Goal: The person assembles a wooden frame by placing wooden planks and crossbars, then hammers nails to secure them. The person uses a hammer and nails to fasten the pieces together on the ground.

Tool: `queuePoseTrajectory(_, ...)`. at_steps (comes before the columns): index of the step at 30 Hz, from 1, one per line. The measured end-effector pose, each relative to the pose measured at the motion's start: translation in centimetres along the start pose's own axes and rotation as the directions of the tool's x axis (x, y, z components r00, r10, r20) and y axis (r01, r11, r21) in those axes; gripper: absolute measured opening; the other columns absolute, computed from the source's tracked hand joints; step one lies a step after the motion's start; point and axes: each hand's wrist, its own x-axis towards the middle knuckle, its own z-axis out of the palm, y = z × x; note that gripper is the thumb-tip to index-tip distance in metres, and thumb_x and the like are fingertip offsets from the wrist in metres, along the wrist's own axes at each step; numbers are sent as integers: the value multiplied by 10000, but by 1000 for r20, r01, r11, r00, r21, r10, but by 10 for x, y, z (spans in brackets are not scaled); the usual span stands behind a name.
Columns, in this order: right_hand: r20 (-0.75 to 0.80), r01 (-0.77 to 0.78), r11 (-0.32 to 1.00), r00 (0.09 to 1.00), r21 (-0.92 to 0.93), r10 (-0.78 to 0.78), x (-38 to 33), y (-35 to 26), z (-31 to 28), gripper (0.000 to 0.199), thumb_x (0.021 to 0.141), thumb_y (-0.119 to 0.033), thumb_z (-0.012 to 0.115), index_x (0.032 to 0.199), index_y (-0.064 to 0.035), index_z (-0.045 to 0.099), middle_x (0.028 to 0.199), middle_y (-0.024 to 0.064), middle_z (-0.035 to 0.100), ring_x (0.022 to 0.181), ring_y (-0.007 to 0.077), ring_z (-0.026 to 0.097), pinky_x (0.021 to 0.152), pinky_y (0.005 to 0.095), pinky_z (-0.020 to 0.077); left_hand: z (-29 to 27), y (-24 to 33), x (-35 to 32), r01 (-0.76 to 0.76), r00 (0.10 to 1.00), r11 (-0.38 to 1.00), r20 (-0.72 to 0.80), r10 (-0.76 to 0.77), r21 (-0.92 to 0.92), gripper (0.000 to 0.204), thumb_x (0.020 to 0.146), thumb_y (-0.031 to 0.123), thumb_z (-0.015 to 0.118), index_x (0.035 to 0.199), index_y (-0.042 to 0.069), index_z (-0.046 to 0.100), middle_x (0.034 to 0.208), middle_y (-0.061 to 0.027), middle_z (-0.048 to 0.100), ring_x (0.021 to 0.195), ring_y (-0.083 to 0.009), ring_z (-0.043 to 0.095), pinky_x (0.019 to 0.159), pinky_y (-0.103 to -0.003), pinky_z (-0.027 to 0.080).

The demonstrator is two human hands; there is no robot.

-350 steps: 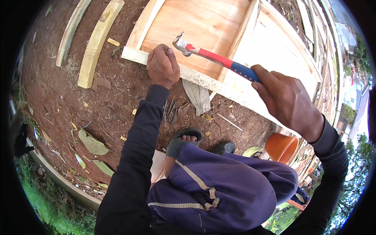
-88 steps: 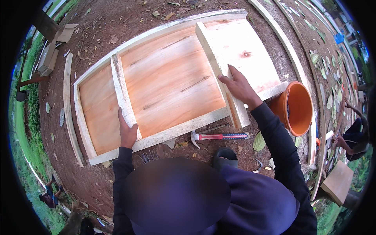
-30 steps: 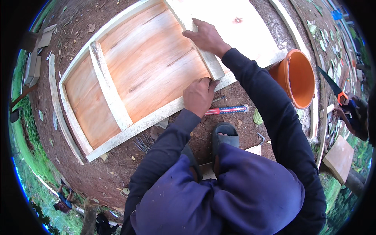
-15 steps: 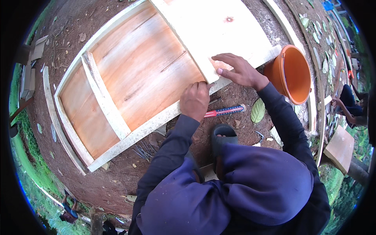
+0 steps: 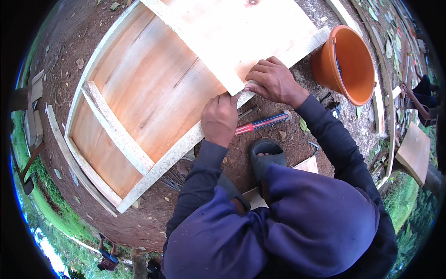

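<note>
Near the middle of the frame, the person works at the lower end of a pale crosspiece (image 5: 199, 46), which runs from the top edge down to the near rail (image 5: 179, 148) of a wood-rimmed plywood panel (image 5: 148, 88). The left hand (image 5: 220, 118) is at the corner where the two meet, its fingers curled inward; the fingertips are hidden, so whether they pinch the crosspiece or the rail cannot be told. The right hand (image 5: 274, 81) lies just beside it, over the rail, fingers bent and thumb pointing toward the crosspiece's end; a firm grip cannot be confirmed.

The step in hand looks like lining up that end with the rail by touch. The next move seems to call for keeping the end steady and square against the rail while its fit is checked.

A hammer (image 5: 267, 122) lies on the soil below the hands, its head hidden from view. Thin dark nails (image 5: 172, 179) are scattered at lower left of centre, and an orange bucket (image 5: 325, 69) stands at upper right.
</note>
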Motion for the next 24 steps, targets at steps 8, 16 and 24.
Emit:
queuePoseTrajectory(8,35,-118,992,992,-32,119,-5,-11,1,314,969,-428,643,960,-116,678,918,55,657,940,262,633,923,404,459,-2,-1,-1,37,999,999,13,-38,12,223,987,205,678,877,11,668,764,-183,663,672,-394,657,589,-490,490)
queuePoseTrajectory(16,-88,-81,995,993,-64,76,-4,-9,8,338,954,-431,650,819,-121,627,786,44,608,834,256,631,843,406,484,4,-1,-2,31,1000,995,-2,-31,99,168,948,155,707,873,17,646,765,-167,659,676,-391,659,583,-483,500)
queuePoseTrajectory(24,-125,-93,994,988,-60,85,-7,-12,13,308,926,-424,680,824,-135,650,784,16,623,844,225,643,839,390,481,4,2,-3,13,1000,986,3,-14,167,192,935,172,719,857,23,626,768,-162,655,670,-384,657,579,-490,505)
